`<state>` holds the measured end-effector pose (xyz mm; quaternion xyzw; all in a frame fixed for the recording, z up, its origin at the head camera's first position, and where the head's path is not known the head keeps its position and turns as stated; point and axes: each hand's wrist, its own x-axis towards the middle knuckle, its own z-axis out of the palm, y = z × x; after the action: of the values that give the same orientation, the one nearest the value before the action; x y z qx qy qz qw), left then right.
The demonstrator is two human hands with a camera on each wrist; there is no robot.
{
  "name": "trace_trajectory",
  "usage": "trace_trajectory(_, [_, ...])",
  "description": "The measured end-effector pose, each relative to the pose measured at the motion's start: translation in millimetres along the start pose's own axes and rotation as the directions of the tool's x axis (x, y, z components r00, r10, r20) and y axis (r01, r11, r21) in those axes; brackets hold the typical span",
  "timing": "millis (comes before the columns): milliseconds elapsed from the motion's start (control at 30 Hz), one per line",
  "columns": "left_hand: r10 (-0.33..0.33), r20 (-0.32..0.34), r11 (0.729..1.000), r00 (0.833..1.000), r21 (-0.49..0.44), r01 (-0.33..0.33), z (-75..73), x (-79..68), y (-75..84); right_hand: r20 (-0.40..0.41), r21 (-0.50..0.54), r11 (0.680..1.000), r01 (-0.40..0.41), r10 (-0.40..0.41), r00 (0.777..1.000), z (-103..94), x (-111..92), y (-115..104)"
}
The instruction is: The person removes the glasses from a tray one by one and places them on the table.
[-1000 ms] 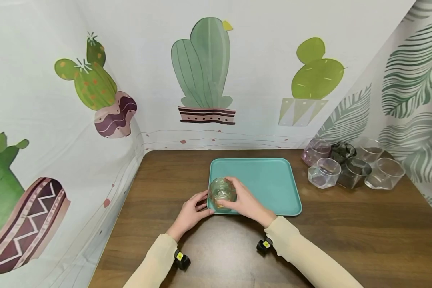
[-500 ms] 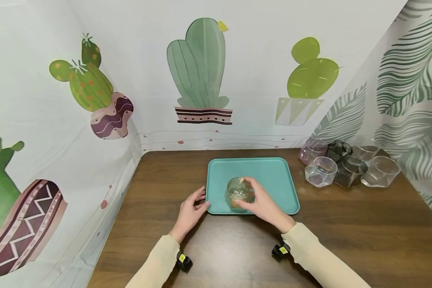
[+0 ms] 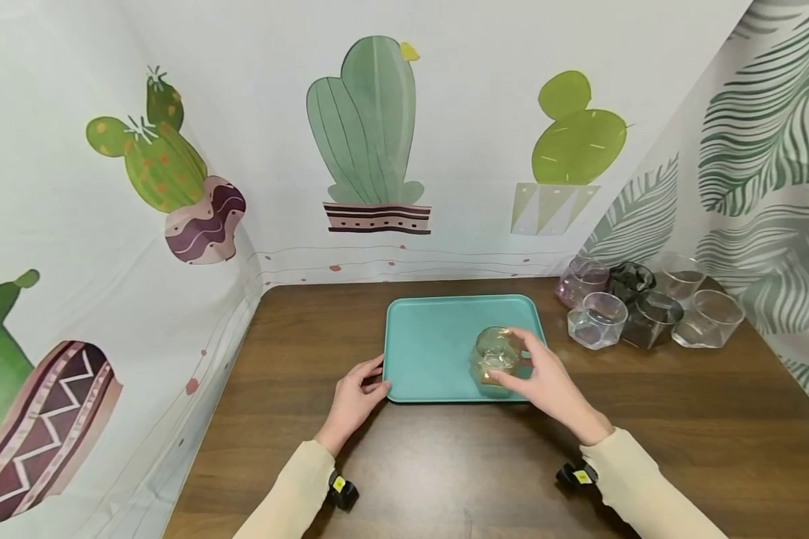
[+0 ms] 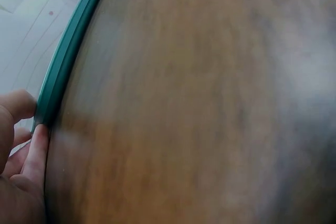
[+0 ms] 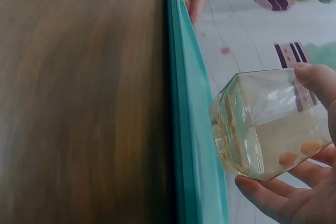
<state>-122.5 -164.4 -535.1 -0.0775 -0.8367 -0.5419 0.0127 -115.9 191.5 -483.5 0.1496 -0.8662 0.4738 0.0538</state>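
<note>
In the head view, a pale amber drinking glass (image 3: 497,356) is over the right part of the teal tray (image 3: 431,352). My right hand (image 3: 551,382) holds this glass with thumb and fingers around its side. From the right wrist, the glass (image 5: 268,124) shows a thick, angular base close over the tray and clear walls with fingertips seen through them. My left hand (image 3: 356,400) is at the tray's front left corner, its thumb and fingers pinching the edge. The left wrist view has these fingers (image 4: 35,156) right at the tray's rim (image 4: 68,51).
Several tumblers stand grouped at the back right of the wooden table (image 3: 431,471), among them a pink glass (image 3: 583,281), a dark glass (image 3: 652,318) and a clear glass (image 3: 596,320). A cactus-printed cloth (image 3: 472,135) hangs behind the table.
My right hand has carried the amber glass rightward, from the tray's left side across to its right part. My left hand stays at the tray's left corner.
</note>
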Motion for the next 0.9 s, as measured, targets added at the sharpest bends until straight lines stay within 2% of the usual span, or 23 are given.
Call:
trace_trajectory(300, [0.000, 0.012, 1.000, 1.000, -0.012, 0.000, -0.5, 0.3, -3.5, -0.098, -0.089, 0.996, -0.006, -0.003, 0.995, -37.5, -22.1, 18.8])
trace_trajectory(433, [0.004, 0.007, 1.000, 1.000, -0.029, -0.004, 1.1, -0.2, -4.8, -0.131, -0.111, 0.993, -0.049, 0.034, 0.991, -52.7, -33.5, 22.8])
trace_trajectory(600, [0.002, 0.001, 1.000, 1.000, 0.002, -0.002, 2.3, -0.8, -3.6, -0.170, -0.069, 0.993, -0.092, 0.079, 0.982, -70.9, -46.3, 27.3])
trace_trajectory(900, [-0.004, 0.046, 0.999, 0.999, 0.042, 0.002, -2.2, -1.2, -0.5, -0.231, -0.043, 0.993, -0.108, 0.096, 0.968, -96.7, -66.0, 41.5])
